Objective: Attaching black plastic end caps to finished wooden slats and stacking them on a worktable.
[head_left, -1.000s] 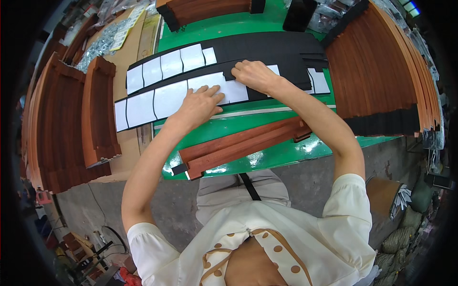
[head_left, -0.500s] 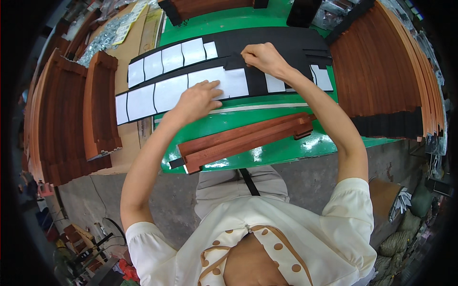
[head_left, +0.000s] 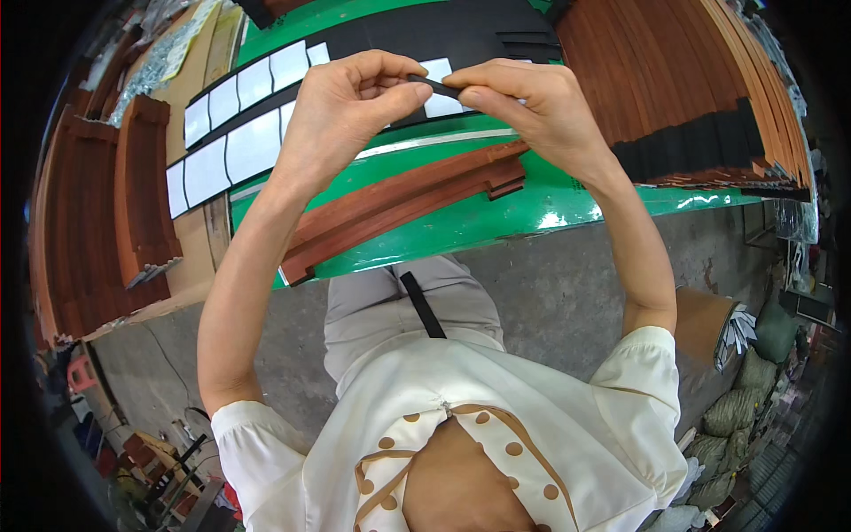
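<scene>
A short, narrow black strip [head_left: 434, 86] is stretched between my two hands above the green table. Its left end is pinched between the thumb and fingers of my left hand [head_left: 341, 111]. My right hand [head_left: 545, 102] pinches the other end. Under and behind the hands lies a black sheet [head_left: 390, 37] with white backing pieces [head_left: 251, 151] on it in rows, parted by thin dark gaps. My hands and left forearm hide part of these rows. Nearer to me, reddish-brown wooden pieces [head_left: 403, 193] rest along the table's front.
Stacked reddish-brown wooden boards [head_left: 651, 84] with black ends rise at the right. More wooden pieces [head_left: 80, 213] are piled at the left beside a cardboard-coloured surface [head_left: 193, 266]. The green tabletop's front edge [head_left: 443, 257] runs before my lap. Clear plastic bags lie at the far left.
My left hand has lifted off the white pieces, where it lay with fingers spread, and come to my right hand. Both now hold the black strip. The view has shifted.
</scene>
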A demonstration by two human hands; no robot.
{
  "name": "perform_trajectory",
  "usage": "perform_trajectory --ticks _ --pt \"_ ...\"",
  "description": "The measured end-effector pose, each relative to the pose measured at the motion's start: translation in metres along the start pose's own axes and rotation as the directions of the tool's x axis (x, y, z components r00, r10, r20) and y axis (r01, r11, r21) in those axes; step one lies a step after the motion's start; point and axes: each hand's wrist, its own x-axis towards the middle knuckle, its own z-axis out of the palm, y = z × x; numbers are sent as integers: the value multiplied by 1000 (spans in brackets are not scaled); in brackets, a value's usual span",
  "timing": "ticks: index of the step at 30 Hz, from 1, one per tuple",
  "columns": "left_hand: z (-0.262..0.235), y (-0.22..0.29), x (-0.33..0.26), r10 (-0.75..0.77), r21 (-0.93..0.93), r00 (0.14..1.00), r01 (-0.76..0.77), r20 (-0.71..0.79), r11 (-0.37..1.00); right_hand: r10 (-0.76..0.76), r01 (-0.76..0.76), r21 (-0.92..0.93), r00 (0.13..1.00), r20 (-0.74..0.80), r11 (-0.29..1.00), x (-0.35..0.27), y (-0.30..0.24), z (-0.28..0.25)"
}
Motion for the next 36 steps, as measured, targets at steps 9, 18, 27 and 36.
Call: perform_trajectory --ticks 9,18,27,36 --pt "53 -3 -9 214 129 945 -251 247 960 7 -10 -85 999 -37 996 -57 10 -31" --pt "103 -63 -15 302 670 953 -247 35 700 69 -41 -254 992 104 966 -83 49 -22" --pt "113 -72 -12 281 674 954 -139 -106 726 105 -74 -270 989 103 960 -84 53 -15" --pt "112 -71 -13 282 651 952 -139 -119 746 104 -64 -292 987 124 954 -82 55 -13"
